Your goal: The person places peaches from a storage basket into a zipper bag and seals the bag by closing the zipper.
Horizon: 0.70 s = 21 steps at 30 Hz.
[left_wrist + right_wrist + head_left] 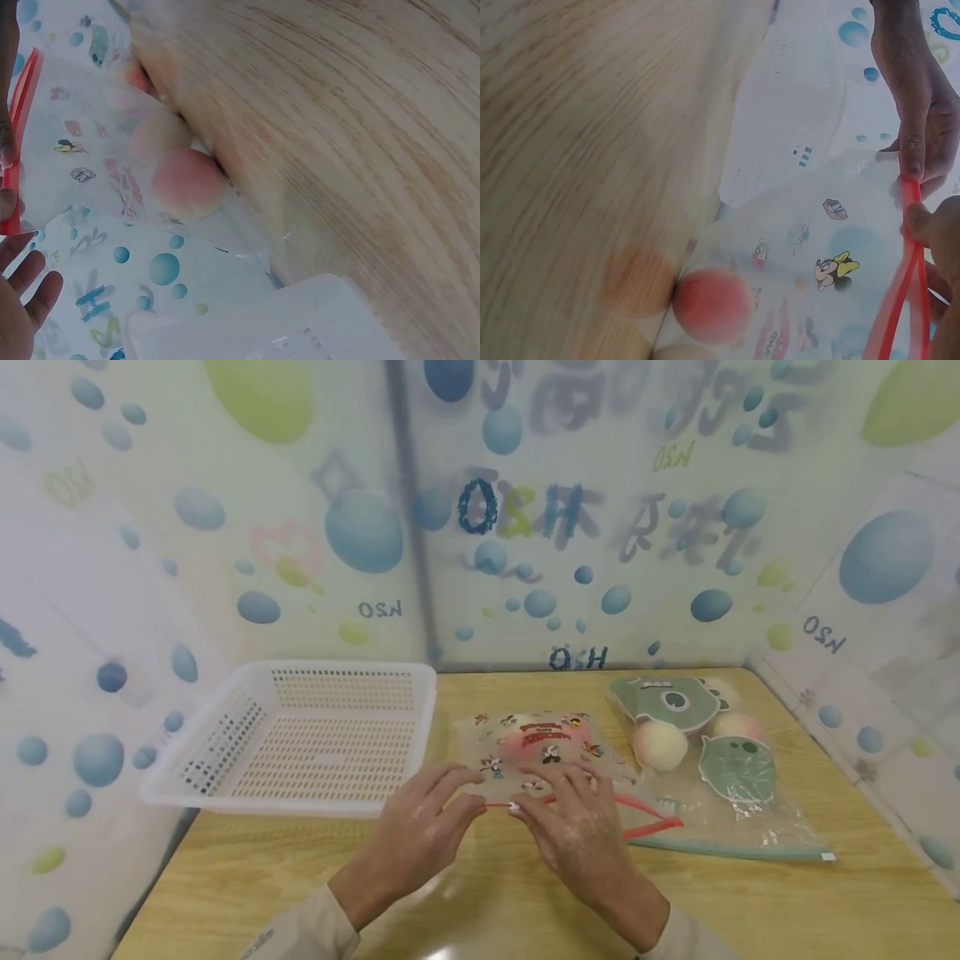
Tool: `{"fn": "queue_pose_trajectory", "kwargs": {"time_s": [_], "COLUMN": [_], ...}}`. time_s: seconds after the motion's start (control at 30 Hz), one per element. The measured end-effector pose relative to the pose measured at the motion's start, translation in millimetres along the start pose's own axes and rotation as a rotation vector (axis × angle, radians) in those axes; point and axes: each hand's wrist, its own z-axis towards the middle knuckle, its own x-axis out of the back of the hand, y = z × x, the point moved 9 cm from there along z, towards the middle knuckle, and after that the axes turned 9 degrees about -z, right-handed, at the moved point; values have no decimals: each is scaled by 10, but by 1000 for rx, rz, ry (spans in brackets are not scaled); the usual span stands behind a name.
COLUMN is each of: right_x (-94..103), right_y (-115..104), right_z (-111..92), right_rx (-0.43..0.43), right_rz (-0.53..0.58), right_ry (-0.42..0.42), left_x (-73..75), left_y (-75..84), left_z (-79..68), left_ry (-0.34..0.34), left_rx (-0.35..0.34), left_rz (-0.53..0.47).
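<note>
A clear zip bag [480,752] printed with cartoon figures lies on the table, its red zip strip [652,828] facing me. Peaches [191,182] show through its plastic. At the strip's left end, my left hand [420,822] pinches the red edge between thumb and fingers. Close beside it, my right hand [581,831] pinches the strip at the small white slider [513,807]. To the right of this hand the strip's two red edges stand apart. In the right wrist view, the right thumb [921,223] presses on the red strip, just below the left hand [922,112].
A white plastic basket [337,667] with slotted walls stands at the left. On the right lies a second clear bag [787,827] with green cartoon prints, a green zip edge [735,852] and several peaches [660,745]. A patterned curtain [525,635] hangs behind the table [480,910].
</note>
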Motion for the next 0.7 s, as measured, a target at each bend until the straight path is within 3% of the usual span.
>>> {"fn": "queue_pose_trajectory", "kwargs": {"time_s": [0.27,0.7], "right_x": [-9,45], "right_y": [7,33], "right_z": [-30,-52], "right_rx": [6,29], "right_rz": [13,-26], "right_ry": [-10,6], "left_x": [-38,-69], "left_y": [-24,50], "left_z": [13,-5], "left_ry": [-29,-9], "left_rx": [42,-38], "left_rz": [-37,42]}}
